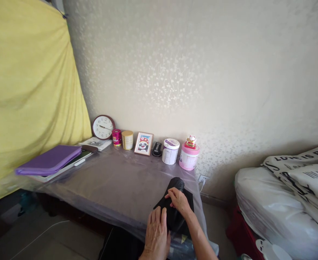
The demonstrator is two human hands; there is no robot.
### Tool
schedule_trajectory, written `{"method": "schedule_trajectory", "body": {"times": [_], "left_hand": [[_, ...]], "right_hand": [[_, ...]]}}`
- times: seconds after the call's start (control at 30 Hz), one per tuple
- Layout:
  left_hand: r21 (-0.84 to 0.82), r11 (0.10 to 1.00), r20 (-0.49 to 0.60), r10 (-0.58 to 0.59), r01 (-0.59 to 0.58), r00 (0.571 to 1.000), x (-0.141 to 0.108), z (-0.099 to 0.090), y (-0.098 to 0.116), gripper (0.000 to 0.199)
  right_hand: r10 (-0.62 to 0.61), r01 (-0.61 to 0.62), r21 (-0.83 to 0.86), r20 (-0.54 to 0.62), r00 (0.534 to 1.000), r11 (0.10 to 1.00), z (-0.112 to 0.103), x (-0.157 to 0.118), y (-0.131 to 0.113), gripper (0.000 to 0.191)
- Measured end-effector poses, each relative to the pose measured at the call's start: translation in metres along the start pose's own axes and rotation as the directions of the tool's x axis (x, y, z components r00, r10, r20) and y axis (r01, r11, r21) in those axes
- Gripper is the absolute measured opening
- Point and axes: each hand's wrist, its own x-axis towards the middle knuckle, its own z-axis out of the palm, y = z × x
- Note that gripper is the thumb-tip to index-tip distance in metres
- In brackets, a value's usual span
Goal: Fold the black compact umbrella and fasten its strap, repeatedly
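A black item (175, 216), looking like a folded bag or cloth, lies at the right front corner of the plastic-covered table (112, 184). My left hand (157, 231) rests against its left edge, fingers together and pointing forward, thumb partly tucked under. On top of the item is my right hand (178, 200), its fingers curled and pinching at the black material. The rounded far end of the item sticks out beyond my right hand.
Along the wall stand a clock (103, 127), a pink tin (116, 138), a yellow-lidded jar (127, 140), a framed picture (144, 143), a white tub (170, 151) and a pink tub (188, 157). A purple folder (49, 160) lies left; a large plastic bag (273, 206) sits right.
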Motion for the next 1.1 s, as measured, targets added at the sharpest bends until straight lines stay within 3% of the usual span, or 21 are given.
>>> {"method": "schedule_trajectory", "body": {"times": [0.07, 0.2, 0.3, 0.37, 0.47, 0.57, 0.63, 0.77, 0.9, 1.1], "left_hand": [[-0.004, 0.997, -0.008, 0.082, -0.082, 0.997, 0.004, -0.005, 0.001, 0.061], [-0.072, 0.959, 0.127, 0.281, -0.273, 0.951, 0.015, -0.007, 0.000, 0.071], [-0.077, 0.973, 0.208, 0.230, -0.219, 0.951, 0.017, 0.007, -0.004, 0.077], [-0.072, 0.979, 0.181, 0.201, -0.191, 0.963, 0.016, 0.018, -0.007, 0.074], [-0.050, 0.981, 0.177, 0.195, -0.189, 0.965, 0.013, 0.029, -0.009, 0.068], [-0.033, 0.980, 0.217, 0.200, -0.198, 0.955, 0.014, 0.031, -0.009, 0.065], [-0.022, 0.984, 0.240, 0.175, -0.175, 0.955, 0.015, 0.032, -0.009, 0.064], [0.008, 0.997, 0.261, 0.072, -0.077, 0.963, 0.019, 0.038, -0.007, 0.065], [0.046, 0.999, 0.274, -0.021, 0.008, 0.961, 0.022, 0.046, -0.004, 0.067], [0.064, 0.997, 0.251, -0.053, 0.038, 0.966, 0.023, 0.064, -0.011, 0.070]], "right_hand": [[0.002, -0.002, 0.029, 0.011, 1.000, 1.000, -0.001, 0.001, 0.001, 0.022], [-0.012, 0.011, 0.040, 0.014, 1.000, 0.999, -0.003, 0.003, 0.000, 0.021], [0.007, -0.007, 0.038, 0.021, 1.000, 0.999, -0.003, 0.001, -0.003, 0.022], [-0.012, 0.011, 0.020, 0.011, 1.000, 1.000, -0.002, -0.006, -0.006, 0.022], [-0.202, 0.200, -0.059, -0.045, 0.978, 0.978, -0.001, -0.025, -0.006, 0.024], [-0.425, 0.408, -0.161, -0.085, 0.901, 0.899, -0.001, -0.042, 0.006, 0.026], [-0.487, 0.459, -0.209, -0.107, 0.867, 0.863, -0.001, -0.044, 0.020, 0.027], [-0.510, 0.452, -0.325, -0.119, 0.852, 0.831, -0.001, -0.024, 0.044, 0.029], [-0.506, 0.427, -0.407, -0.106, 0.856, 0.808, -0.001, 0.005, 0.051, 0.032], [-0.493, 0.390, -0.476, -0.108, 0.864, 0.788, -0.008, 0.039, 0.061, 0.034]]}}
